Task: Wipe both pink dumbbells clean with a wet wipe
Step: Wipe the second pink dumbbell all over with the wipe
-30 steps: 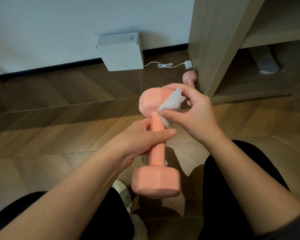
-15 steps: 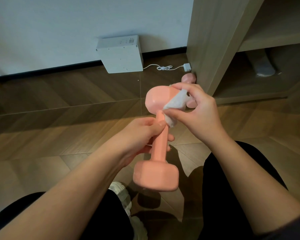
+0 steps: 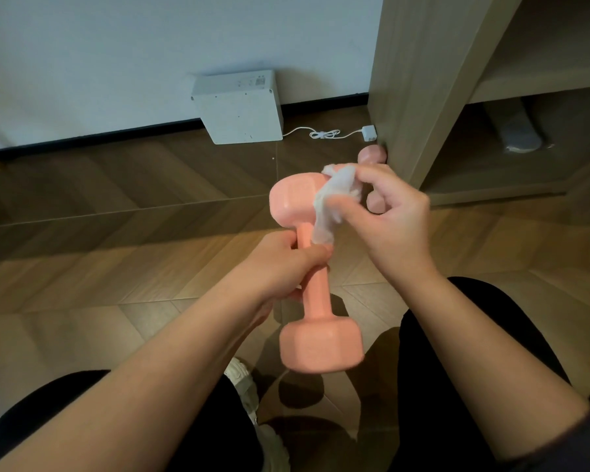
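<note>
We see the left hand point(image 3: 286, 264) wrapped round the handle of a pink dumbbell point(image 3: 315, 301), its fingers point(image 3: 312, 258) curled tight on the bar just below the upper head. The dumbbell is held in the air above the floor point(image 3: 116, 233), between our knees, nearly upright and leaning a little to the left. Its lower head is nearest us and its upper head points toward the wall point(image 3: 116, 46).

The right hand point(image 3: 395, 219) pinches a white wipe point(image 3: 331, 202) between thumb and fingertips. The wipe is bunched against the right side of the upper head and trails down to the top of the handle, where it touches the left hand's fingers.

A second dumbbell point(image 3: 372, 155) lies on the floor beside the foot of a wooden shelf unit point(image 3: 416, 80). The right hand hides its middle, so we see only its two ends.

Against the wall sits a white box point(image 3: 239, 110), with a white cable point(image 3: 324, 133) running from it to a small plug point(image 3: 369, 133) near the shelf unit. A pale shoe point(image 3: 242, 379) shows between our dark trouser legs.
</note>
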A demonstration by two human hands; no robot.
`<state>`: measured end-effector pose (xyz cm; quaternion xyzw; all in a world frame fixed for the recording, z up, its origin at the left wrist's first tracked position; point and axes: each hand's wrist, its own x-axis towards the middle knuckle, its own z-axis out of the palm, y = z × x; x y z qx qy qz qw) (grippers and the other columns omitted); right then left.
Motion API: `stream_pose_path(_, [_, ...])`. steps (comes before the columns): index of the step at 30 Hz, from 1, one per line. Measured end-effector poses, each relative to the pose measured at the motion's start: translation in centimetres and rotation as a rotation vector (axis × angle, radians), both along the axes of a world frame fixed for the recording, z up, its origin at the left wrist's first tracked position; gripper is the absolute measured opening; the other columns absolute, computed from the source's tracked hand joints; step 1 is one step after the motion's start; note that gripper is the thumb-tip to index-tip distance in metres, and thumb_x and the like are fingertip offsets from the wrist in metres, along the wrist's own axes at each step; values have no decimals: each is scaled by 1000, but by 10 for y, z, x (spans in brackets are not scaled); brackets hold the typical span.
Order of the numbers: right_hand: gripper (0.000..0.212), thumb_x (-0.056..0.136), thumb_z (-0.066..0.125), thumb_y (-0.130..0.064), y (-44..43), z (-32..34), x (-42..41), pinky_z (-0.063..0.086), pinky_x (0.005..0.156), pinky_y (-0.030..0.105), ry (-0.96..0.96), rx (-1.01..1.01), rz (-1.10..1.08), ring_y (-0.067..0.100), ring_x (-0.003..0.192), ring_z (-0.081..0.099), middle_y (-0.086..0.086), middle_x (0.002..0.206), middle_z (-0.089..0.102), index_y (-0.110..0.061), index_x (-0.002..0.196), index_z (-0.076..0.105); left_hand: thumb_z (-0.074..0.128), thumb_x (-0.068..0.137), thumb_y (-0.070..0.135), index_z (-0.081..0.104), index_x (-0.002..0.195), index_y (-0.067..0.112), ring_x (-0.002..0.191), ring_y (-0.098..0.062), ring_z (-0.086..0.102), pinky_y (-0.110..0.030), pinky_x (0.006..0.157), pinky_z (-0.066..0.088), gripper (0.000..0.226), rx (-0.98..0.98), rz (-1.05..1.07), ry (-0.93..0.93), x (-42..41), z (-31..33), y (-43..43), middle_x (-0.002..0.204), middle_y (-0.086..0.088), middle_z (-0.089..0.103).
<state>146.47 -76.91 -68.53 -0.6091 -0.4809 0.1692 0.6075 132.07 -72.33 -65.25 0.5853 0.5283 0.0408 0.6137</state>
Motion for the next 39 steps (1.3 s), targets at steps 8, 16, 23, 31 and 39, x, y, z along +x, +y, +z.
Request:
stream_pose_path(8, [27, 86, 68, -3, -3, 7, 2, 55, 77, 19, 390, -56, 125, 6, 96, 68, -7, 101, 71, -11, 112, 67, 58, 91, 15, 60, 108, 9, 53, -17, 56, -31, 54, 50, 18, -162, 240, -217, -4, 11, 18, 64, -3, 58])
stream_pose_path(16, [8, 89, 66, -8, 7, 0, 9, 52, 69, 22, 429, -106, -122, 2, 75, 62, -3, 85, 66, -15, 91, 69, 72, 81, 14, 60, 97, 10, 51, -16, 52, -29, 51, 47, 21, -236, 249, -207, -2, 20, 25, 65, -4, 55])
stream_pose_path(23, [9, 95, 59, -17, -4, 7, -2, 58, 73, 22, 523, -234, -6, 10, 91, 69, 1, 97, 68, -15, 101, 65, 76, 80, 28, 58, 74, 17, 44, -12, 44, -23, 46, 40, 22, -351, 655, -271, -15, 38, 45, 51, 2, 50])
stream_pose_path(31, [6, 93, 62, -15, -11, 11, -39, 57, 84, 31, 574, -136, 233, 11, 103, 66, -11, 106, 72, -15, 98, 66, 62, 87, 21, 47, 66, 19, 41, -9, 37, -20, 43, 37, 26, -326, 954, -604, -24, 38, 57, 48, 6, 41])
stream_pose_path(39, [78, 68, 87, -13, -7, -3, -68, 57, 84, 32, 536, -284, 366, 4, 106, 56, -10, 123, 48, -30, 130, 42, 52, 91, 15, 49, 80, 13, 63, -15, 52, -30, 73, 47, 11, -295, 896, -812, -18, 27, 46, 66, -2, 50])
